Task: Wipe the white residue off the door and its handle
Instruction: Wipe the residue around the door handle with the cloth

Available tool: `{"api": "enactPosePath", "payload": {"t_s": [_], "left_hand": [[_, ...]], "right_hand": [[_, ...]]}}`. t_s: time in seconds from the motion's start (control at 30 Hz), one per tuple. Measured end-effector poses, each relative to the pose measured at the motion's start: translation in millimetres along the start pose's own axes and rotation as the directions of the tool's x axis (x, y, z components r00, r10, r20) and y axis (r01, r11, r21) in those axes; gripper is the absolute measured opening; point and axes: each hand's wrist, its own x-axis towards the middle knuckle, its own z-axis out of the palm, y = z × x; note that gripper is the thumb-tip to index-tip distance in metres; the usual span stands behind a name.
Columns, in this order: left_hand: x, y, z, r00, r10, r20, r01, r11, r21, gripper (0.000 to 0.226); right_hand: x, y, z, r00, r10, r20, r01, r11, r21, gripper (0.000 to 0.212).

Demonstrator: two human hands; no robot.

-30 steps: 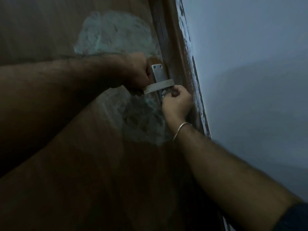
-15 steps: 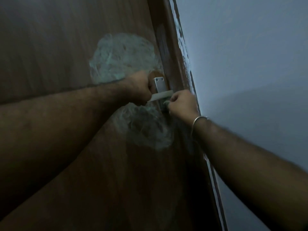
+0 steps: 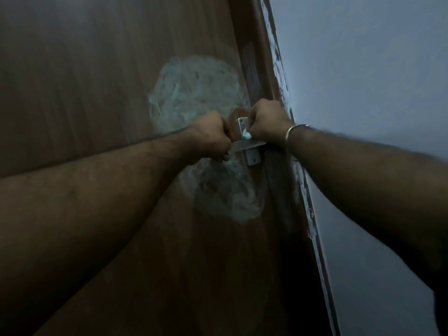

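A brown wooden door [image 3: 101, 76] fills the left of the view. Two patches of white residue lie on it: an upper patch [image 3: 196, 90] above the handle and a lower patch [image 3: 230, 192] below it. The metal lever handle [image 3: 247, 144] juts from its plate [image 3: 252, 158]. My left hand [image 3: 211, 137] grips the free end of the lever. My right hand [image 3: 268, 123], with a bangle on the wrist, is curled above the lever and pinches a small whitish wad [image 3: 247, 135] against the plate. What the wad is made of is unclear.
The door frame [image 3: 269, 76] runs down the right of the door, its edge flecked with white paint [image 3: 281, 76]. A pale wall [image 3: 363, 69] lies beyond it. The scene is dim.
My right hand has risen from under the lever to above it, onto the upper plate. The view has shifted, so the handle sits further right. My left hand keeps its grip.
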Motion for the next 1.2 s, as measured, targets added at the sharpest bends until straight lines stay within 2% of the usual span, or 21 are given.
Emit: {"api": "enactPosePath", "payload": {"t_s": [0.07, 0.17, 0.3, 0.4, 0.5, 0.6, 0.67, 0.7, 0.77, 0.83, 0.9, 0.97, 1.03, 1.1, 1.13, 1.2], "left_hand": [[1, 2, 1, 1.000, -0.011, 0.002, 0.011, 1.000, -0.003, 0.011], [2, 3, 1, 1.000, -0.031, -0.004, 0.030, 1.000, -0.008, 0.010], [3, 6, 2, 0.999, -0.046, -0.021, 0.046, 0.999, -0.012, 0.010], [3, 6, 2, 0.998, -0.056, -0.040, 0.056, 0.998, 0.001, 0.012], [6, 7, 3, 0.997, -0.058, -0.042, 0.058, 0.998, -0.010, 0.013], [5, 3, 3, 0.998, -0.056, -0.032, 0.055, 0.998, -0.020, 0.011], [4, 1, 3, 0.998, -0.051, -0.039, 0.049, 0.998, -0.048, 0.012], [4, 0, 3, 0.998, -0.054, -0.045, 0.050, 0.996, -0.073, 0.015], [3, 0, 3, 0.997, -0.064, -0.045, 0.060, 0.994, -0.092, 0.019], [0, -1, 3, 0.997, -0.057, -0.052, 0.053, 0.995, -0.082, 0.019], [0, 1, 4, 0.997, -0.040, -0.066, 0.036, 0.998, -0.058, 0.016], [0, 1, 6, 0.996, -0.017, -0.084, 0.017, 1.000, 0.003, 0.012], [-2, 1, 6, 0.995, 0.012, -0.102, -0.002, 0.995, 0.096, 0.015], [-7, 0, 9, 0.986, 0.096, -0.140, -0.059, 0.968, 0.244, 0.018], [-10, 0, 12, 0.976, 0.161, -0.148, -0.106, 0.940, 0.326, 0.018], [-14, -4, 16, 0.952, 0.275, -0.136, -0.197, 0.887, 0.418, 0.012]], "right_hand": [[-2, 1, 0, 1.000, -0.015, -0.018, 0.015, 1.000, -0.002, 0.020], [-3, 2, 0, 0.998, -0.060, 0.026, 0.059, 0.998, 0.018, 0.012], [-5, 2, 1, 0.996, -0.073, -0.054, 0.072, 0.997, -0.022, 0.014], [-3, 2, -1, 0.999, -0.042, 0.001, 0.042, 0.997, 0.058, 0.010], [-7, 0, 3, 0.995, 0.021, -0.095, -0.011, 0.995, 0.098, 0.013], [-11, 0, -2, 0.997, -0.063, 0.038, 0.058, 0.991, 0.118, 0.014], [-14, -2, -2, 0.996, -0.089, 0.016, 0.089, 0.996, 0.000, 0.015], [-17, -4, 0, 0.996, -0.072, -0.047, 0.070, 0.997, -0.041, 0.016], [-30, -3, 8, 0.981, -0.033, -0.194, 0.032, 0.999, -0.007, 0.015], [-50, 2, 19, 0.936, 0.058, -0.346, 0.002, 0.985, 0.172, 0.014], [-68, 5, 30, 0.870, 0.255, -0.422, -0.054, 0.900, 0.433, 0.018], [-79, -2, 41, 0.816, 0.415, -0.402, -0.106, 0.791, 0.602, 0.018], [-80, -9, 49, 0.753, 0.575, -0.320, -0.169, 0.639, 0.751, 0.017], [-79, -9, 56, 0.710, 0.663, -0.237, -0.225, 0.532, 0.816, 0.018], [-79, -9, 60, 0.718, 0.662, -0.214, -0.259, 0.540, 0.801, 0.018], [-83, -8, 69, 0.773, 0.596, -0.216, -0.297, 0.641, 0.708, 0.018]]}}
